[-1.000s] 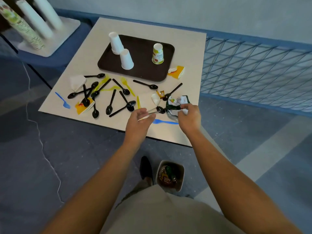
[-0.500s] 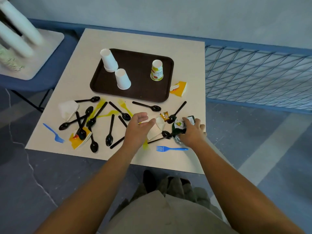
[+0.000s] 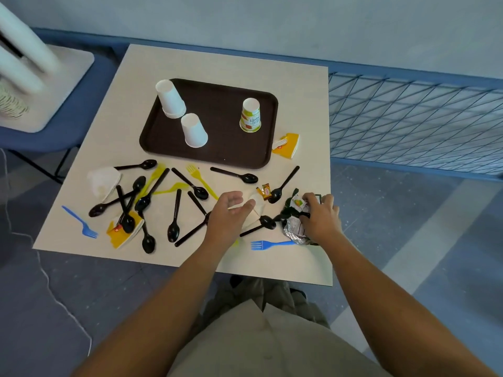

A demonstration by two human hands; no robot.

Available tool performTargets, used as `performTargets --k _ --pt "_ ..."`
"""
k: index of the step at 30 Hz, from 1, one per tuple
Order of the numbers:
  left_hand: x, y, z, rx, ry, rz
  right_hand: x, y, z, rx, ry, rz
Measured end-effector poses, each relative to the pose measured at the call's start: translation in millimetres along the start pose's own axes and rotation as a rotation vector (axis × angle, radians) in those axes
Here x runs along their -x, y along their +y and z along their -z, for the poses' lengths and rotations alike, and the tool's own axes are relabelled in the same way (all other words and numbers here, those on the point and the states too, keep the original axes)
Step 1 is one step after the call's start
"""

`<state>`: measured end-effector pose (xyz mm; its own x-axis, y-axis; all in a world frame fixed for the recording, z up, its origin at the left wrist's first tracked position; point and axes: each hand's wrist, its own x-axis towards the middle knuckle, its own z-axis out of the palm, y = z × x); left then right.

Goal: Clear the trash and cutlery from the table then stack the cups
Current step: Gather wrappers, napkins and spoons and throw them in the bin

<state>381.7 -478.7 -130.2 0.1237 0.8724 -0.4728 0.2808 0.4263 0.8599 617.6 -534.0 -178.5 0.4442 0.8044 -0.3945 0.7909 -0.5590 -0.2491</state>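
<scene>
Two hands: left hand [image 3: 227, 213] open, right hand [image 3: 321, 217] grips crumpled wrapper [image 3: 292, 229]; lettering on printed cup [image 3: 250, 115] unreadable.

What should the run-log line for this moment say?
phase: clearing trash | left grip: open, by white napkin | right grip: holds crumpled wrapper | black spoons: on table

Left hand [image 3: 226, 219] and right hand [image 3: 322, 216] bare, forearms bare up to the near frame edge. Plain khaki garment [image 3: 272, 349] at near centre, smooth cloth, one seam or fold line slanting across it. Beyond it, wrinkled khaki trouser fabric [image 3: 275, 291], same tone. One dark shoe [image 3: 236, 280] at its far left, second dark shoe [image 3: 298, 293] at its right
</scene>
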Motion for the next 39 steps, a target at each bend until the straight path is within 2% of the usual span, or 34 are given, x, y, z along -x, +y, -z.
performTargets --k 7,10,17,24,27,31,36,39 --pt "-7.2 0.3 -10.4 -0.007 -0.090 0.049 7.2 14.9 9.6 0.061 0.047 0.055" --pt "-7.1 4.6 -15.8 -0.018 -0.114 0.038 8.8 16.7 15.3 -0.006 0.092 0.028" --pt "-5.3 15.9 -22.1 -0.019 -0.171 0.035 15.9 -0.1 35.2 -0.469 0.237 0.003" --pt "-8.4 29.1 -25.2 0.067 -0.186 -0.025 24.5 -58.6 44.0 -0.771 0.218 0.064" --pt "-12.8 28.7 -19.3 0.054 -0.113 -0.070 25.7 -78.8 37.2 -0.757 0.105 0.107" --pt "-21.6 25.6 -6.8 0.101 0.015 -0.019 18.3 -90.5 29.6 -0.701 -0.001 0.154" --pt "-40.1 16.9 13.5 0.146 0.095 0.077 -15.9 -85.7 41.4 -0.646 0.084 0.068" --pt "-50.1 21.2 19.2 0.156 0.135 0.078 -56.8 -83.5 45.9 -0.527 0.132 0.030"
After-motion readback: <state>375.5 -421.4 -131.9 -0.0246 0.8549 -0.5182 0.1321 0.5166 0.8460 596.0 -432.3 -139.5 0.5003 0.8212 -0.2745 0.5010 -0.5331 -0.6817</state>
